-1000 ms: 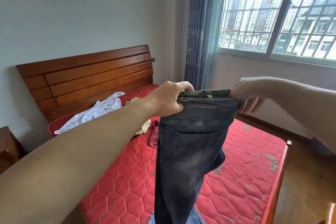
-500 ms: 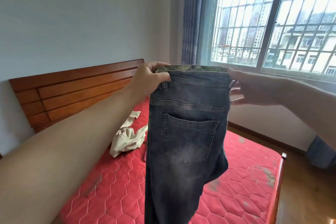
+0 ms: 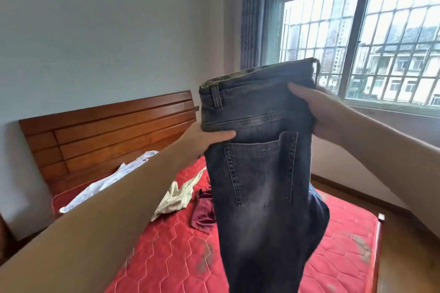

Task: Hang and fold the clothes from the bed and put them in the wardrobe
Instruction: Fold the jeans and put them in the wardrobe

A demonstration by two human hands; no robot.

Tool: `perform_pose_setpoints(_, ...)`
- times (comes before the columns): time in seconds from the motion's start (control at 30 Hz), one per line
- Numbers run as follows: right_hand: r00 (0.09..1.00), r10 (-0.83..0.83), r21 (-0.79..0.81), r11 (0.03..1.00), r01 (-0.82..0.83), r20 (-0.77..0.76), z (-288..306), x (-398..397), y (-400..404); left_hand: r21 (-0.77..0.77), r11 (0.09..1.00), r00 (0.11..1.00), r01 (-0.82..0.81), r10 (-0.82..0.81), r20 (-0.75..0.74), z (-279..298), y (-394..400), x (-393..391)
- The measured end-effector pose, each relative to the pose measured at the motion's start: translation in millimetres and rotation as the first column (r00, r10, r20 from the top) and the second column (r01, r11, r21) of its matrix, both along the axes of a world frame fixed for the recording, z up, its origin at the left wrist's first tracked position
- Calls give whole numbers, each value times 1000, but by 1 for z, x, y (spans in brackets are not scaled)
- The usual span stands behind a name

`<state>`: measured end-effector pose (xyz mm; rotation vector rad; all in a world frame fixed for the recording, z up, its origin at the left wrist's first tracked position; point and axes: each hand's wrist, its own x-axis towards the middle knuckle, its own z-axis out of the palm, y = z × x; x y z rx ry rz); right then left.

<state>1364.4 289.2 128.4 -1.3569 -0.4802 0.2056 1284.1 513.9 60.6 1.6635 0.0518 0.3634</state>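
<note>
Seen at far left of the frame: a slatted reddish-brown wooden headboard (image 3: pixel 107 131) against a pale grey wall (image 3: pixel 95 31). Spread below it, across the lower half of the picture: a red quilted mattress (image 3: pixel 166 257) on the bed, stained in places. Strewn on the mattress near the headboard, left of centre: a crumpled white shirt (image 3: pixel 112 181), partly hidden behind the left forearm; just right of it a cream-coloured garment (image 3: pixel 176 200); touching that, a small maroon cloth (image 3: pixel 202 214).

Reaching in from lower left: the left hand (image 3: pixel 207 138), thumb laid over the front of the fabric and pinching the left edge of a pair of faded dark grey denim jeans (image 3: pixel 259 173) just below the waistband. Held up at centre frame, above the mattress: the jeans, folded lengthwise, back pocket facing the camera, waistband tilted with its right end higher, legs hanging out of the bottom edge of the picture. Gripping the right edge at waistband height: the right hand (image 3: pixel 316 112), thumb in front, fingers hidden behind the cloth.

Hung at upper centre: a blue-grey curtain (image 3: pixel 252 14). Filling the upper right: a dark-framed window with metal bars (image 3: pixel 362 40), apartment buildings beyond. Visible at lower right: wooden floor (image 3: pixel 409 257).
</note>
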Motion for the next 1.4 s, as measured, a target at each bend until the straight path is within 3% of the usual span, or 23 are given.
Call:
perform_pose_setpoints(0.17,980,-87,-31,995,94,180,37,1,-8,-51,995,996,-85,86,12,16,-8,16)
perform_pose_setpoints(0.33,846,-97,-355,878,320,524,95,5,-40,12,995,992,-101,99,82,61,-19,30)
perform_pose_setpoints(0.43,828,-53,-465,807,365,558,121,7,-61,-25,998,990,-53,56,129,86,-31,34)
perform_pose_setpoints(0.57,922,8,-579,781,235,386,119,12,-81,-31,999,989,21,-16,150,101,-40,37)
perform_pose_setpoints(0.7,989,135,-744,666,-43,64,82,23,-92,50,998,998,46,-48,37,83,-43,41)
perform_pose_setpoints(0.77,980,178,-826,536,-173,-90,62,34,-97,74,990,986,122,-112,-127,66,-39,43)
perform_pose_setpoints(0.87,934,216,-919,217,-330,-284,13,57,-98,182,915,863,360,-252,-439,29,-23,51)
perform_pose_setpoints(0.9,932,187,-929,148,-339,-311,-13,69,-95,219,886,829,409,-261,-494,11,-20,56)
perform_pose_setpoints(0.93,943,133,-936,142,-323,-306,-36,79,-88,294,866,832,404,-215,-512,-6,-18,63)
perform_pose_setpoints(0.97,958,64,-935,211,-285,-278,-57,87,-79,370,859,861,353,-144,-487,-21,-19,71)
perform_pose_setpoints(1.07,991,-121,-791,611,37,-47,-92,111,-39,628,778,941,-2,214,-263,-35,-16,115)
perform_pose_setpoints(1.13,955,-249,-568,768,295,159,-74,123,-16,625,757,939,-191,326,-109,-6,-9,138)
perform_pose_setpoints(1.23,804,-342,-296,801,520,487,-13,126,-2,415,836,932,-360,346,112,68,-1,155)
perform_pose_setpoints(1.3,684,-359,-137,819,557,635,31,122,0,307,836,883,-455,380,275,119,-7,152)
perform_pose_setpoints(1.4,499,-399,67,827,558,770,79,107,-8,75,920,840,-384,314,443,174,-23,135)
